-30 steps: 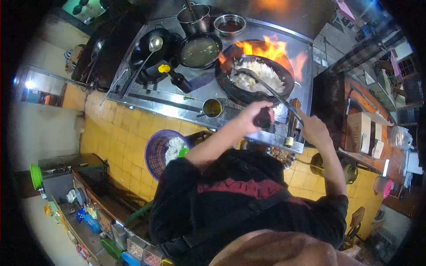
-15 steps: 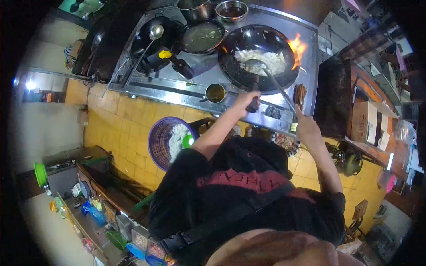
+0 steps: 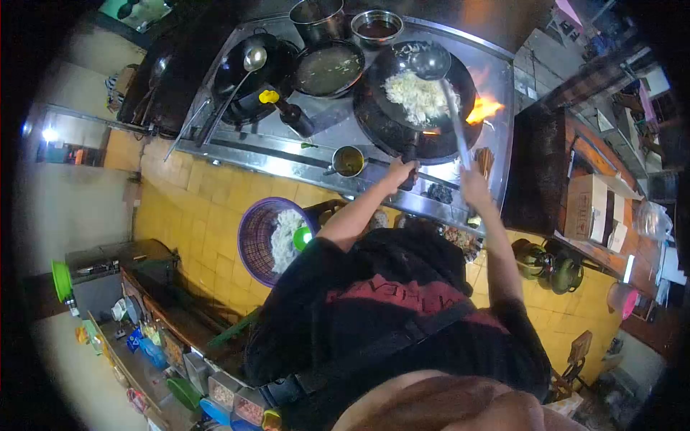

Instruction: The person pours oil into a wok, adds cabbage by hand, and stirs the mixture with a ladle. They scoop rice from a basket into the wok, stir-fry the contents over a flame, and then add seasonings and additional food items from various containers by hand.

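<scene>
My left hand (image 3: 399,176) is closed around the handle (image 3: 410,149) of a black wok (image 3: 375,80). The wok is tipped up over the burner. Loose white food (image 3: 417,99), rice or noodles, is bunched in it with some pieces thrown up at the far rim. My right hand (image 3: 474,188) grips the long handle of a metal ladle (image 3: 431,62), whose bowl hangs over the far side of the wok, above the food. Orange flame (image 3: 484,109) flares at the wok's right side.
Left of the wok are a pan of liquid (image 3: 329,68), a dark bottle with a yellow top (image 3: 293,117) and a second wok (image 3: 233,68) with a ladle (image 3: 254,59). A small metal cup (image 3: 348,161) stands at the stove's front. A purple basket (image 3: 248,244) holds white food below.
The ladle has lifted from the food to the wok's far side. The wok has tipped and its food has shifted up and bunched. The flame has sunk lower.
</scene>
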Available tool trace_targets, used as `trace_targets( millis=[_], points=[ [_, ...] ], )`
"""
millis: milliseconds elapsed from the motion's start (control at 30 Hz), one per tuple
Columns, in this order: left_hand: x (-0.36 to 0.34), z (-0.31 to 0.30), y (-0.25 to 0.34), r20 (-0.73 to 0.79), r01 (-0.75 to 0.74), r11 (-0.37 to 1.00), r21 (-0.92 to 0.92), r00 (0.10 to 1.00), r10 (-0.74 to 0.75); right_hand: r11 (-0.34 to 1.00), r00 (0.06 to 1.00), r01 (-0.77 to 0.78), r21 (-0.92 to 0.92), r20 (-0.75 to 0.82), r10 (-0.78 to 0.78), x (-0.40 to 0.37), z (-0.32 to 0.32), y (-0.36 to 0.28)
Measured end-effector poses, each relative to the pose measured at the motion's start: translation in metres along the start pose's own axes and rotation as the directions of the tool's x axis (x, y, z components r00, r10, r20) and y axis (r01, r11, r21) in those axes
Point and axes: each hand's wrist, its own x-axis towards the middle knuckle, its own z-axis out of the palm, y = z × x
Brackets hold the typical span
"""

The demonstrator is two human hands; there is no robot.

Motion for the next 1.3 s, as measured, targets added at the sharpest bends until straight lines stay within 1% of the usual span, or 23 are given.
trace_targets(
  millis=[33,67,100,233,300,367,400,433,500,567,667,700,767,800,833,867,900,933,1033,1100,1167,1200,1300],
  points=[
    [0.001,0.002,-0.003,-0.009,-0.002,1.0,-0.012,1.0,0.002,0.796,0.873,-0.48,0.369,0.289,0.393,0.0,-0.022,-0.057],
    [0.004,0.0,-0.005,-0.021,0.02,1.0,-0.017,1.0,-0.02,0.93,0.923,-0.328,0.169,0.267,0.277,0.043,0.052,0.013],
    [0.012,-0.002,-0.005,-0.015,0.008,1.0,-0.016,1.0,-0.008,0.966,0.965,-0.258,0.026,0.049,0.257,0.041,0.028,-0.01],
    [0.026,-0.009,-0.015,-0.039,0.114,0.993,0.005,0.993,-0.114,0.983,0.988,-0.146,0.11,-0.039,0.151,0.043,-0.036,-0.037],
    [0.02,-0.002,-0.006,-0.108,0.149,0.989,0.01,0.983,-0.147,0.986,0.928,-0.167,0.017,-0.336,0.163,0.031,-0.009,-0.034],
    [0.025,-0.003,-0.004,-0.029,0.174,0.984,-0.037,0.984,-0.175,0.968,0.936,-0.215,0.13,-0.256,0.242,0.027,0.014,-0.005],
    [0.031,0.003,-0.002,-0.075,0.223,0.973,-0.061,0.971,-0.228,0.918,0.936,-0.349,0.186,0.126,0.33,0.018,-0.02,-0.021],
    [0.024,0.006,-0.007,-0.123,0.289,0.954,-0.079,0.947,-0.297,0.844,0.787,-0.503,0.189,0.504,0.356,0.001,-0.042,-0.038],
    [-0.026,0.06,0.038,-0.23,0.229,0.957,-0.179,0.936,-0.267,0.975,0.892,-0.212,-0.064,0.396,0.219,-0.017,-0.076,-0.033],
    [-0.08,0.09,0.096,0.155,0.3,0.74,-0.602,0.953,-0.26,0.919,0.959,-0.1,-0.382,0.207,0.191,-0.057,-0.137,-0.088],
    [-0.087,0.068,0.116,0.385,0.541,0.601,-0.589,0.841,-0.38,0.917,0.965,0.005,-0.399,0.241,0.1,-0.076,-0.163,-0.101],
    [-0.07,0.051,0.106,0.33,0.527,0.647,-0.551,0.85,-0.411,0.919,0.963,-0.004,-0.395,0.247,0.11,-0.081,-0.161,-0.099],
    [-0.05,0.022,0.074,0.236,0.341,0.837,-0.429,0.936,-0.26,0.935,0.967,0.048,-0.352,0.251,0.046,-0.083,-0.158,-0.094],
    [-0.053,0.025,0.058,0.037,0.262,0.898,-0.354,0.963,-0.266,0.943,0.979,0.091,-0.321,0.201,-0.027,-0.086,-0.152,-0.085],
    [-0.067,0.037,0.057,-0.093,0.316,0.938,-0.14,0.939,-0.33,0.944,0.979,0.09,-0.317,0.203,-0.025,-0.087,-0.139,-0.078],
    [-0.105,0.069,0.07,-0.158,0.33,0.937,-0.114,0.925,-0.346,0.931,0.98,0.015,-0.365,0.19,0.059,-0.083,-0.126,-0.071],
    [-0.116,0.077,0.057,0.031,0.256,0.955,-0.15,0.967,-0.255,0.909,0.977,-0.062,-0.413,0.163,0.141,-0.076,-0.121,-0.068],
    [-0.141,0.091,0.069,0.176,0.421,0.844,-0.332,0.907,-0.383,0.909,0.983,-0.072,-0.411,0.124,0.135,-0.078,-0.122,-0.076],
    [-0.135,0.088,0.089,0.141,0.483,0.859,-0.169,0.875,-0.464,0.945,0.974,-0.073,-0.318,0.18,0.136,-0.078,-0.121,-0.084],
    [-0.078,0.051,0.08,0.19,0.317,0.933,-0.17,0.94,-0.285,0.939,0.969,-0.086,-0.332,0.192,0.157,-0.074,-0.094,-0.059],
    [-0.059,0.033,0.059,0.079,0.238,0.958,-0.158,0.97,-0.228,0.896,0.982,-0.159,-0.415,0.026,0.187,-0.071,-0.071,-0.044],
    [-0.081,0.05,0.058,-0.067,0.254,0.951,-0.178,0.961,-0.269,0.906,0.992,-0.122,-0.405,-0.036,0.117,-0.07,-0.074,-0.046],
    [-0.14,0.074,0.071,0.088,0.445,0.883,-0.146,0.895,-0.437,0.894,0.988,-0.155,-0.42,-0.044,0.15,-0.069,-0.119,-0.062]
  ],
)
